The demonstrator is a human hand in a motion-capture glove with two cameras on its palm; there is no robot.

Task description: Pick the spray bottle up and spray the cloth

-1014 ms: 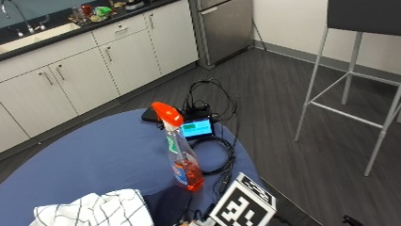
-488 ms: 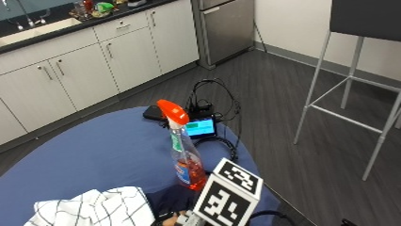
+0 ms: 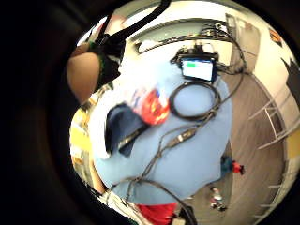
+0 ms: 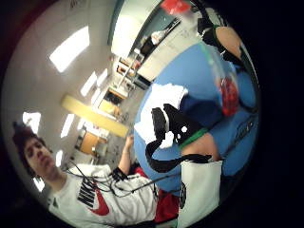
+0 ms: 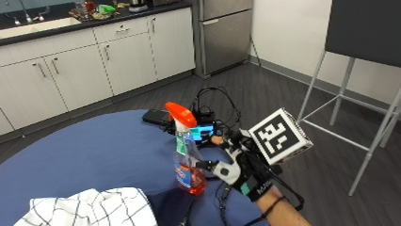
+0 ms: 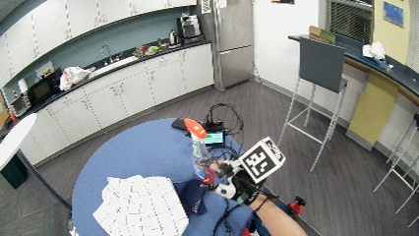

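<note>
A clear plastic spray bottle (image 5: 187, 157) stands upright on a blue round table (image 5: 94, 155), orange nozzle pointing toward the gloved right hand (image 5: 241, 165), fingers spread just beside it; a checked cloth (image 5: 88, 209) lies nearby.

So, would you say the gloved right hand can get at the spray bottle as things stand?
Probably yes. The right hand hangs open just beside the spray bottle, which stands upright on the blue table. Nothing lies between them; the checked cloth sits on the bottle's far side, out of the way.
</note>
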